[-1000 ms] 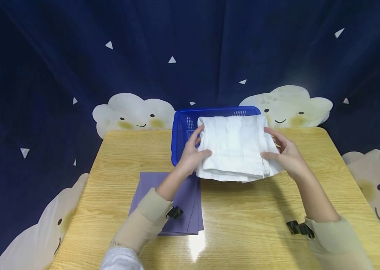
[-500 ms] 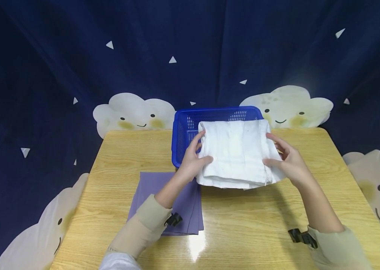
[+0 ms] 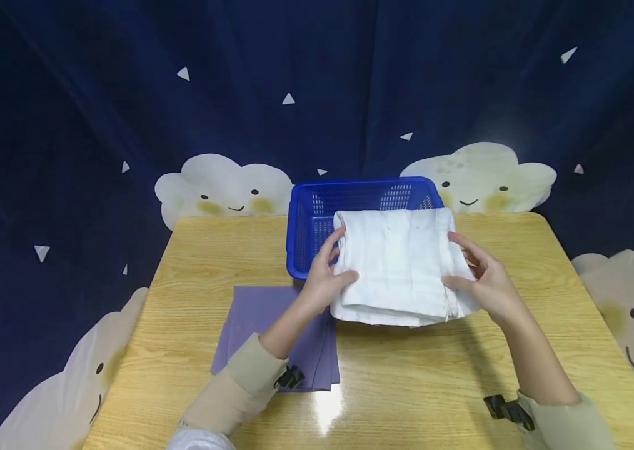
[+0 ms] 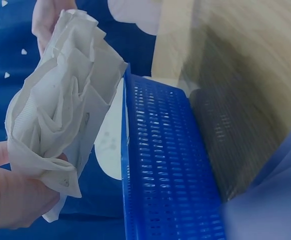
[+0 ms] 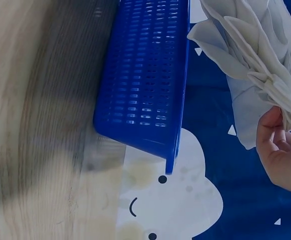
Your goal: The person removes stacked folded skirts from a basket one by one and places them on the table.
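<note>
A thick folded white cloth [image 3: 396,269] is held up in both hands, overlapping the front right of a blue plastic basket [image 3: 364,185] in the head view. My left hand [image 3: 322,278] grips its left side, thumb on top and fingers round the edge. On the opposite side, my right hand [image 3: 488,281] pinches the cloth in the same way. Seen from the left wrist, the cloth [image 4: 60,105] shows several loose layers and is raised above the basket's rim. Layers of the cloth [image 5: 255,55] also fan out in the right wrist view, the right hand [image 5: 280,150] gripping their edge.
A folded purple cloth [image 3: 255,312] lies flat on the wooden table [image 3: 407,394], partly under the left forearm. Behind the table hangs a dark blue curtain [image 3: 328,81] with cloud figures. The basket stands near the table's back edge.
Both hands have drawn the white cloth toward me and slightly right, uncovering more of the basket's inside. The grips stay the same; basket and purple cloth have not moved.
</note>
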The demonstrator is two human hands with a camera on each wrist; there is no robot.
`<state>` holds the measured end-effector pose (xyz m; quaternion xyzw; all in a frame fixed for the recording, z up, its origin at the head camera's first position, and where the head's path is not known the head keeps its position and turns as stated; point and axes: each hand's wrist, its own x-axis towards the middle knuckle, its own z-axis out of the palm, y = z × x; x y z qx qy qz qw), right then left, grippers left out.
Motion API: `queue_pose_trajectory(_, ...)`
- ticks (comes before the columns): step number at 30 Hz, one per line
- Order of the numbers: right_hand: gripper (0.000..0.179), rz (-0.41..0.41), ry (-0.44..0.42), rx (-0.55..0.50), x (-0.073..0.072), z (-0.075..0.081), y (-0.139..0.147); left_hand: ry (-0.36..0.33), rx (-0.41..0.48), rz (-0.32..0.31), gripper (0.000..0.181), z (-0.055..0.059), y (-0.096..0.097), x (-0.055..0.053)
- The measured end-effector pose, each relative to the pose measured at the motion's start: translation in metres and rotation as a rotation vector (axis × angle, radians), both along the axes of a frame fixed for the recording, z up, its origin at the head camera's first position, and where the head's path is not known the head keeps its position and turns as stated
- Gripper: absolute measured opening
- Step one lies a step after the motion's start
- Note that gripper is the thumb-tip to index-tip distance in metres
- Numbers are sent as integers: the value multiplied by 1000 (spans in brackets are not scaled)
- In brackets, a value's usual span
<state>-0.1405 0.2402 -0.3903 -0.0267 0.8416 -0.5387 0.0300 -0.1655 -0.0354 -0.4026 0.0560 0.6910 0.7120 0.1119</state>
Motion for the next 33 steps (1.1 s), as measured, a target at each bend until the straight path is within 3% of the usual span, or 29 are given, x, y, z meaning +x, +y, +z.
queue_pose_trajectory(4, 74, -3, 8, 10, 5, -1, 1, 23, 14, -11, 85, -4, 1, 3)
queue_pose_trajectory(11, 73, -6, 28, 9, 13, -5, 1, 22, 42, -33, 82, 17, -1, 21)
queue_pose_trajectory(27, 74, -4, 48, 9, 29, -17, 6, 78, 98, -77, 80, 3, 0, 35)
queue_pose_trajectory(33, 75, 0, 60, -4, 34, -20, 8, 97, 108, -84, 81, -11, 2, 36)
